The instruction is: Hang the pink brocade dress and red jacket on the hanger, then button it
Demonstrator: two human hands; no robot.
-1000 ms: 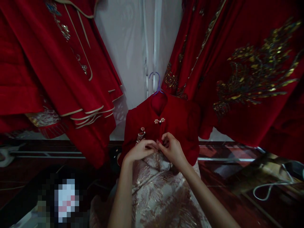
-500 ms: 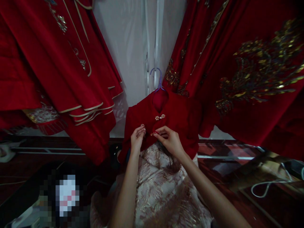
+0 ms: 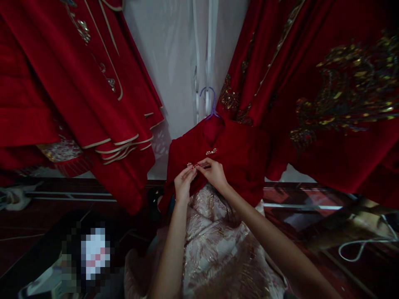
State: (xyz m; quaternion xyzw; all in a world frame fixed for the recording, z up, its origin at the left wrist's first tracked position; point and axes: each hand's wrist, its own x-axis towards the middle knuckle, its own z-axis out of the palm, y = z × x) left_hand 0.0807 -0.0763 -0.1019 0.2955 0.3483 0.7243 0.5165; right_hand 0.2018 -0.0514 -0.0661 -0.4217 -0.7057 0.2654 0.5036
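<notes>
A red jacket (image 3: 243, 145) on a purple hanger (image 3: 213, 99) lies spread before me, with a beaded, flower-shaped clasp (image 3: 211, 152) joined on its upper front. Just below, my left hand (image 3: 183, 185) pinches the left part of a second beaded clasp (image 3: 189, 165) at the jacket's edge. My right hand (image 3: 214, 172) is closed in a pinch on the other part of it. The fingertips of both hands nearly meet, and they cover most of this clasp. Whether its two parts are joined I cannot tell.
Shiny pink-gold brocade (image 3: 215, 257) spreads under my forearms. Red garments with pale piping (image 3: 106, 104) hang at the left, and a sequined red garment (image 3: 336, 95) hangs at the right. A white cable (image 3: 350, 259) lies at the lower right. White metal poles (image 3: 202, 50) stand behind.
My right hand has moved left and slightly up, bringing its part of the clasp against the left one. The gap between my hands has closed. The view has shifted slightly.
</notes>
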